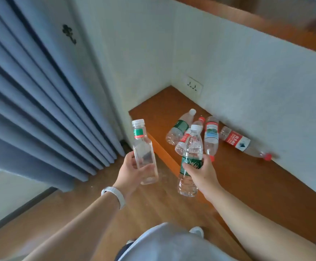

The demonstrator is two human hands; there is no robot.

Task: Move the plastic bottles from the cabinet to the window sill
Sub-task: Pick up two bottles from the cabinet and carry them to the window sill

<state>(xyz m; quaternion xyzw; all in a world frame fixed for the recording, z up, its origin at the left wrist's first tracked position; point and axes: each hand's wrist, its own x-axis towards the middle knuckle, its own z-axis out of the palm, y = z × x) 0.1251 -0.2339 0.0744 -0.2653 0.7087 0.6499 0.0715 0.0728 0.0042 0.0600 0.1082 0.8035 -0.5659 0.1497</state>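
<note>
My left hand (130, 171) grips a clear square bottle (144, 153) with a white cap and a green and red neck label, held upright. My right hand (200, 172) grips a clear round bottle (192, 147) with a green label and white cap, also upright. Both are held in front of a low orange-brown wooden ledge (247, 181). Several empty bottles lie on that ledge near the wall: a green-labelled one (179, 129), a red-capped one with a blue and white label (211, 136), a red-labelled one (242, 143), and another (186, 137) partly hidden behind the bottle in my right hand.
Blue-grey curtains (40, 100) hang at the left down to the wooden floor (78, 208). A white wall (257, 81) with a socket (193, 86) backs the ledge. A higher wooden sill (277, 29) runs along the wall's top. A white band (115, 195) sits on my left wrist.
</note>
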